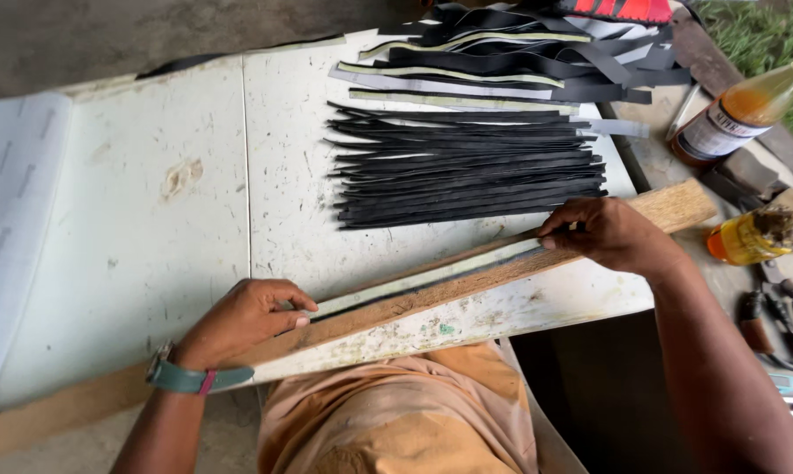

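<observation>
Wooden plank (466,285), surface's (150,228) near edge: left hand (243,320), right hand (607,233), each grip pinching pale strip (423,276) against it; black strips (466,171) beyond.

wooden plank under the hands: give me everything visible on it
The wooden plank is a long, narrow board of rough, worn brown wood. It lies flat and diagonal across the near edge of the white table, its far end rising to the right. A pale strip lies lengthwise on it. The left hand presses its near end; the right hand rests on its far part.
</observation>
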